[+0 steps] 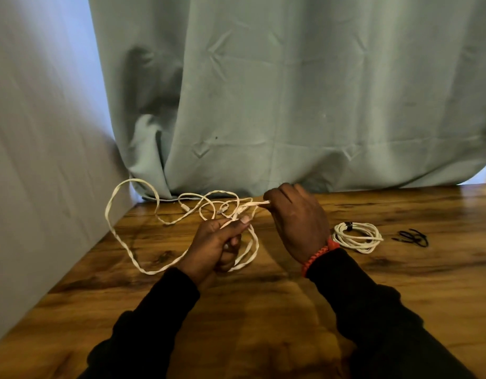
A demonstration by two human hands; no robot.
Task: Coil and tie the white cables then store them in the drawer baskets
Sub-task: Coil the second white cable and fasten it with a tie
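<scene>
wooden table (263, 310) | green curtain (291, 91) | pale wall (39, 132), possibly fabric

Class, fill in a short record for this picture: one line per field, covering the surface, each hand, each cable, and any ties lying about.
Surface: wooden table
Backdrop: green curtain
Left hand: grips the loose white cable
Right hand: pinches the same cable farther along
Loose cable state: uncoiled, sprawled in loops at the table's left side
Coiled white cable: already bound with a black tie, lying right of the right hand
Spare black ties: on the table, right of the coil
Drawer baskets: not in view
</scene>
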